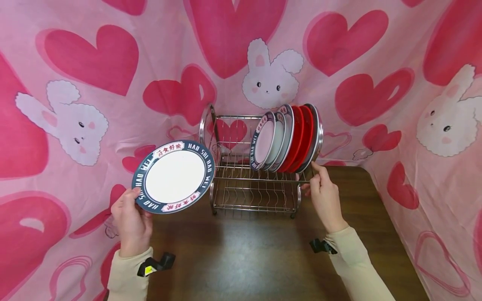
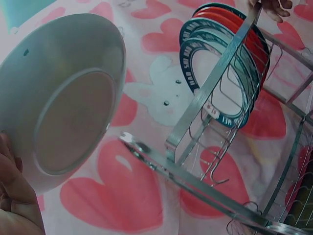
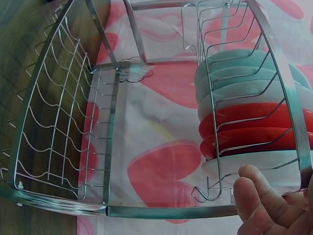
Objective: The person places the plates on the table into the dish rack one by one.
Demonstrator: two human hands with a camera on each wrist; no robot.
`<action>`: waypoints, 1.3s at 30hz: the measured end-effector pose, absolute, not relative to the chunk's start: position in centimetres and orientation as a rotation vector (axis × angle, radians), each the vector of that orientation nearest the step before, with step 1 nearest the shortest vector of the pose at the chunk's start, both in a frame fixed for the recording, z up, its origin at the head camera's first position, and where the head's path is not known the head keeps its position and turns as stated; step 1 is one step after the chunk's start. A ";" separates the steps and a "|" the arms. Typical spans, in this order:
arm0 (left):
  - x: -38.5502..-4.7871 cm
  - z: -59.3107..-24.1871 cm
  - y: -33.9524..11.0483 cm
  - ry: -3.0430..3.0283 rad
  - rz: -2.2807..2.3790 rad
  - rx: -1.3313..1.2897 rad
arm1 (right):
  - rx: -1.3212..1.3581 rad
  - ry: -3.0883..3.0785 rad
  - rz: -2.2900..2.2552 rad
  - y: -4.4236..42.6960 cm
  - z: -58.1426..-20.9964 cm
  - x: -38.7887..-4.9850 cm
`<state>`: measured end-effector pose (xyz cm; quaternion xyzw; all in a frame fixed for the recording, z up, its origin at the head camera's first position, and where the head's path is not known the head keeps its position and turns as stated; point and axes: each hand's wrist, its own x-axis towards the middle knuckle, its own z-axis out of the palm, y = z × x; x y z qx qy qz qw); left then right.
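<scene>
A white plate with a dark blue lettered rim (image 1: 174, 177) is pinched at its lower left edge by my left hand (image 1: 132, 221), left of the dish rack, its white face toward the head camera. In the left wrist view the plate's pale underside (image 2: 73, 122) shows. My right hand (image 1: 324, 198) grips the right front end of the metal dish rack (image 1: 260, 180). Several plates stand on edge at the right of the rack's upper tier: blue-rimmed plates (image 1: 262, 142) at the left, red plates (image 1: 295, 140) beside them, and a dark-rimmed one at the far right, partly hidden.
The rack's lower tier (image 1: 256, 200) shows bare wire slots. Beneath it is a dark brown wooden tabletop (image 1: 241, 255). Pink cloth (image 1: 226, 42) with hearts and rabbits hangs behind and on both sides. Each wrist carries a black strap mount (image 1: 156, 264).
</scene>
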<state>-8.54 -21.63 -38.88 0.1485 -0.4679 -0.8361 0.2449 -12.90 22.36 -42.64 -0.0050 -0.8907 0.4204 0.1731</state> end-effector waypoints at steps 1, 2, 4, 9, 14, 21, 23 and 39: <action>-8.5 -38.9 -21.5 -1.291 -2.284 0.394 | -0.015 -2.524 1.190 22.4 -42.6 -12.9; -8.4 -38.9 -21.4 -1.307 -2.284 0.380 | -0.016 -2.523 1.185 22.4 -42.6 -12.9; -8.4 -38.8 -21.1 -1.334 -2.284 0.347 | -0.017 -2.518 1.173 22.3 -42.6 -12.9; -8.5 -38.7 -20.5 -1.367 -2.292 0.282 | -0.022 -2.513 1.157 22.3 -42.6 -13.0; -8.8 -38.6 -19.8 -1.339 -2.315 0.245 | -0.015 -2.505 1.124 22.3 -42.5 -12.9; -9.2 -38.8 -18.6 -1.418 -2.317 0.203 | -0.011 -2.465 1.079 22.3 -42.4 -12.7; -9.3 -38.8 -18.2 -1.453 -2.320 0.187 | -0.011 -2.462 1.099 22.3 -42.4 -12.6; -10.6 -39.4 -15.9 -1.522 -2.343 0.111 | 0.195 -2.189 0.939 20.0 -41.7 -10.4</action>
